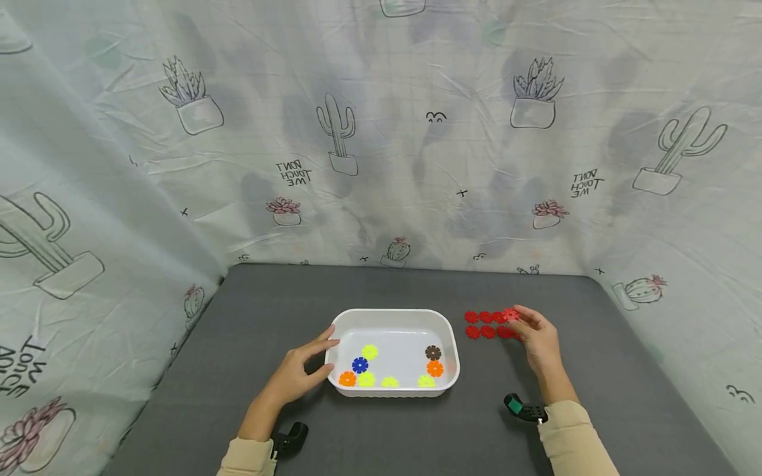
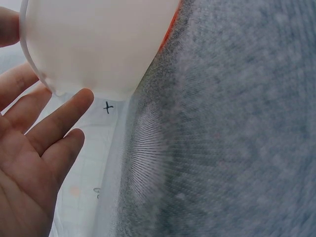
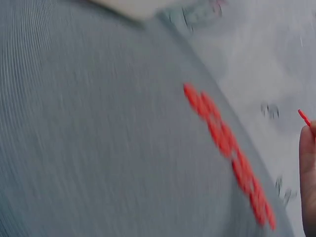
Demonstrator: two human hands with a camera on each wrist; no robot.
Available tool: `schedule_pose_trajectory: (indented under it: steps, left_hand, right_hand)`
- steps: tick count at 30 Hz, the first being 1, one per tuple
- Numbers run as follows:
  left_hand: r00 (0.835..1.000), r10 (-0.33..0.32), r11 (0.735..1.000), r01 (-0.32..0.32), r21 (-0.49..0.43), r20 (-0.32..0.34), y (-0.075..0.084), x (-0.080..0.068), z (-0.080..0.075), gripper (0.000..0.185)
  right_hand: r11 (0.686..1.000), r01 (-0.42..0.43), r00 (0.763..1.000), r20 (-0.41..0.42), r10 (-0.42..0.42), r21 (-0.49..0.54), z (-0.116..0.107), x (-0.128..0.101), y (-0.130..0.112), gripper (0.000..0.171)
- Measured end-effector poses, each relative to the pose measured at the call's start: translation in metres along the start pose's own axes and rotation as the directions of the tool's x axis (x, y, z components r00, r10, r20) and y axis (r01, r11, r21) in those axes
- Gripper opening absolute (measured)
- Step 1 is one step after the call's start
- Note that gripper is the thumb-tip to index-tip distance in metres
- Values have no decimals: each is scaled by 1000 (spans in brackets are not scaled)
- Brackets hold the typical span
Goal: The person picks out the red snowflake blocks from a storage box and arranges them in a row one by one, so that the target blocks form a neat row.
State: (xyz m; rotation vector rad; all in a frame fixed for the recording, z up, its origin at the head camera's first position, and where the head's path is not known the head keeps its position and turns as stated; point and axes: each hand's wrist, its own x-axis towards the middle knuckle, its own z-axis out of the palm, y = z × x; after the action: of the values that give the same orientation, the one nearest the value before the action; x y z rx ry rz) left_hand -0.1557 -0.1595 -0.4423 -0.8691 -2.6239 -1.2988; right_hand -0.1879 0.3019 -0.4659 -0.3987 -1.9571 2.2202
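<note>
On the grey bench (image 1: pixel 417 430), red discs (image 1: pixel 488 324) form two rows; the right hand (image 1: pixel 538 340) pinches one more (image 1: pixel 510 315). The left hand (image 1: pixel 297 373), fingers relaxed, steadies the white tray (image 1: pixel 394 316), where eight non-red discs (image 1: pixel 389 370) remain.

Glossy plastic tray (image 1: pixel 343 323), matt felt tabletop (image 1: pixel 417 291)

- Soft, even light from overhead; faint shadows only.
- Head view sharp, bowed at the edges.
- Right wrist view motion-blurred; left wrist view soft toward three o'clock.
</note>
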Motion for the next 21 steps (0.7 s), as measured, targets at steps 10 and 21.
schedule_pose_trajectory:
  steps: [10, 21]
  left_hand:
    - [1000, -6, 1000, 6, -8, -3, 2, -1, 0, 40]
    - [1000, -25, 1000, 25, 4, 7, -1, -1, 1, 41]
  right_hand:
    - [997, -60, 987, -144, 65, 39, -38, 6, 15, 42]
    - [937, -103, 964, -266, 11, -334, -50, 10, 27, 41]
